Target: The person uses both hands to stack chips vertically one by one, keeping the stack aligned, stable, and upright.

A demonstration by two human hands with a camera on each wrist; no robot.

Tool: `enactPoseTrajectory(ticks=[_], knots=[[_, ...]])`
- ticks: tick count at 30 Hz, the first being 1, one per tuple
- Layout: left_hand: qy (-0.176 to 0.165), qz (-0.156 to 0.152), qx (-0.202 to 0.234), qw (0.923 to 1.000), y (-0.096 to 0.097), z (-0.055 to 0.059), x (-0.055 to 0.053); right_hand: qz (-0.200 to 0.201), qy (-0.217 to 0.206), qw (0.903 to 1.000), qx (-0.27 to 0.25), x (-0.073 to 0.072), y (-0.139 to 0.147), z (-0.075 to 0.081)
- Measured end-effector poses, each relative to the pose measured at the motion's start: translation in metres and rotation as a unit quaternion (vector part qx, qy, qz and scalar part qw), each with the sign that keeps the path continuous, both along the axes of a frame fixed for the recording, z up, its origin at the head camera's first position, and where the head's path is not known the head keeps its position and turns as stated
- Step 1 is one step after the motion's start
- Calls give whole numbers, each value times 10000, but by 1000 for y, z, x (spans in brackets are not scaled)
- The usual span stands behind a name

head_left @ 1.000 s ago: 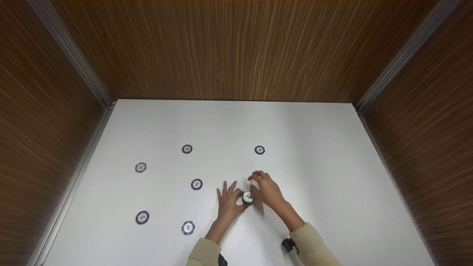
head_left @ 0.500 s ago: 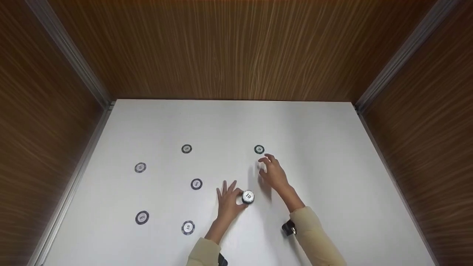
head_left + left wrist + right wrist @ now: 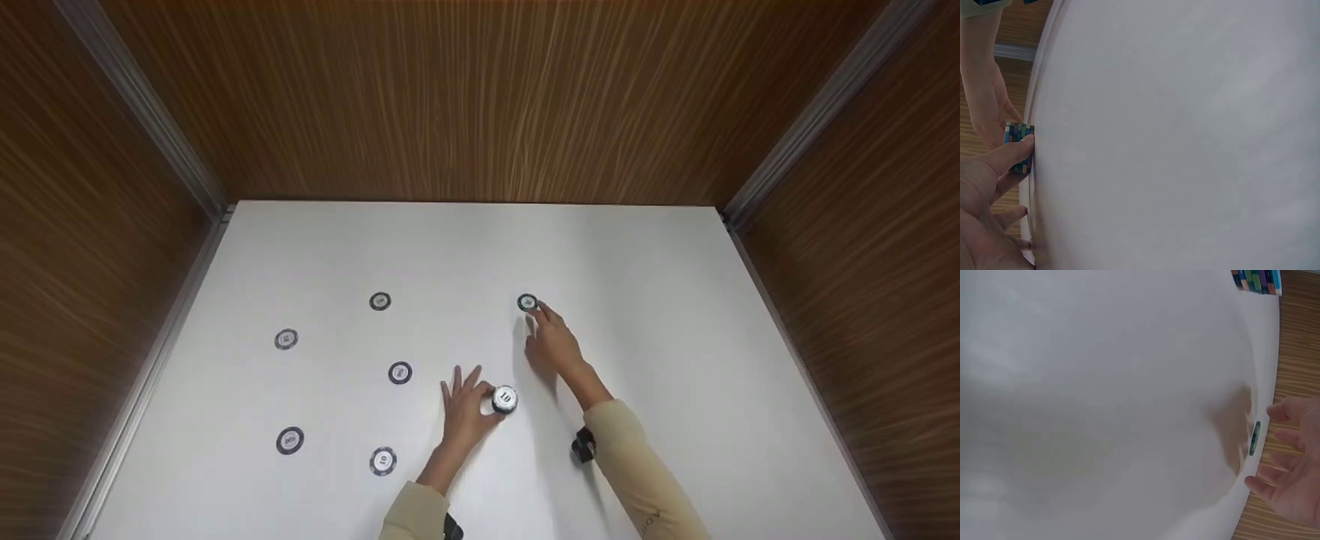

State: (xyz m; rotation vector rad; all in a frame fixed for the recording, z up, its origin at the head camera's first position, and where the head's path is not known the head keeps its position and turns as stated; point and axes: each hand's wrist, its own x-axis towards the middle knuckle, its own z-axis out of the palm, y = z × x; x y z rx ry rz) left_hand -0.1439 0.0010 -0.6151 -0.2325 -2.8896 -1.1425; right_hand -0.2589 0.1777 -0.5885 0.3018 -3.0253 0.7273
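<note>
A short stack of poker chips (image 3: 505,398), its top marked 10, stands on the white table. My left hand (image 3: 463,420) pinches the stack between thumb and index finger, the other fingers spread out. Multicoloured edges of the stacked chips show in the left wrist view. Farther back, my right hand (image 3: 556,346) reaches to a single green-rimmed poker chip (image 3: 527,302), fingertips right at its near edge. In the right wrist view, that green chip (image 3: 1255,439) lies flat on the table, and the thumb and fingers are spread apart around it.
Several loose dark-rimmed chips lie flat on the left half of the white table (image 3: 660,315), among them one marked 10 (image 3: 383,461) near the front and another (image 3: 380,301) farther back. Wood-grained panels (image 3: 480,97) wall in the table at the back and sides.
My right hand has left the stack and moved back across the table to the green-rimmed chip. My left hand keeps its pinch on the stack in the same spot.
</note>
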Motion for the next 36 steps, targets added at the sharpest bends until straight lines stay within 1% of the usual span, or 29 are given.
enactPoseTrajectory(ticks=[4, 6, 10, 13, 16, 21, 24, 26, 31, 36], knots=[[-16, -13, -16, 10000, -1, 0, 0, 186, -86, 9995, 248, -4, 0, 1], [6, -8, -32, 10000, -1, 0, 0, 322, -52, 9987, 386, -5, 1, 1], [-8, -7, -67, 10000, -2, 1, 1, 617, 16, 9970, 473, -4, 3, -3], [-13, -2, -48, 10000, -2, 1, 1, 758, 103, 9957, 516, -2, 3, -5], [-13, 4, -28, 10000, -2, 0, 0, 734, 238, 9948, 672, -2, 2, -6], [22, -18, 6, 10000, -1, 0, 0, 522, 531, 9905, 1154, 1, 0, -4], [69, -14, 19, 10000, -2, 0, 1, 403, 719, 9897, 1174, 2, -1, -3], [88, -15, 34, 10000, -2, 0, 1, 344, 804, 9906, 1050, 2, -2, -3], [-6, -14, -1, 10000, -1, 0, 0, 283, 607, 9946, 797, -1, 1, -7], [-48, -8, -33, 10000, -1, -1, 1, 392, 327, 9964, 672, -5, 5, -10]])
